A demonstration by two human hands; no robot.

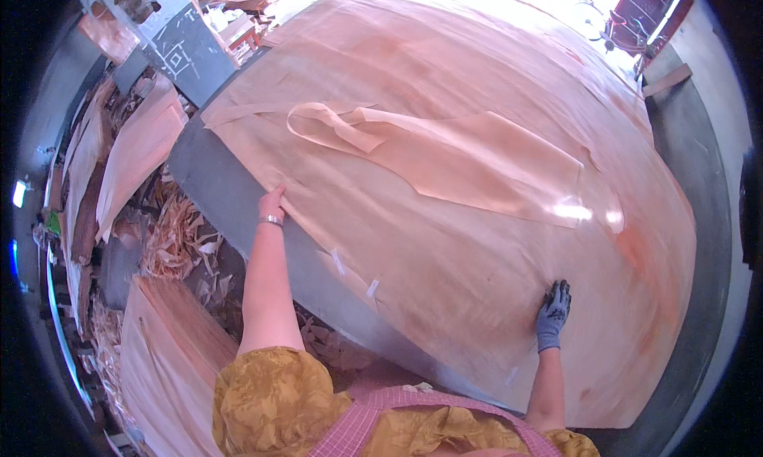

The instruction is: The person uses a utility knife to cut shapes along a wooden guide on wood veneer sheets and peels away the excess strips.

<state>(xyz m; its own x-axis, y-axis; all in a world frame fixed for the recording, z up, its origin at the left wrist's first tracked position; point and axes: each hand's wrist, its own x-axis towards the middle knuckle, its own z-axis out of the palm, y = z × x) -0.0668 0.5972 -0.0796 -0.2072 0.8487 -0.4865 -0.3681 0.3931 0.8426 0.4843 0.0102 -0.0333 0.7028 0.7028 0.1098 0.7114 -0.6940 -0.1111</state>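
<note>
A wide, thin wood veneer sheet (445, 258) covers most of the table in front of me. My left hand (273, 203), bare with a band at the wrist, is closed on the sheet's left edge; its fingertips are partly hidden. In a grey-blue glove with dark fingers, my right hand (553, 314) lies flat on the right part of the sheet, fingers stretched out. A loose veneer piece (469, 159) rests on top, its narrow left end curled into a loop. Short strips of whitish tape (373, 288) stick to the sheet near its near-left edge.
The grey tabletop (208, 183) shows along the left side. Veneer shavings (176, 230) heap on the floor there, beside stacked veneer sheets (163, 362). A grey panel with white marks (179, 56) stands far left. A bicycle (616, 32) is at the far right.
</note>
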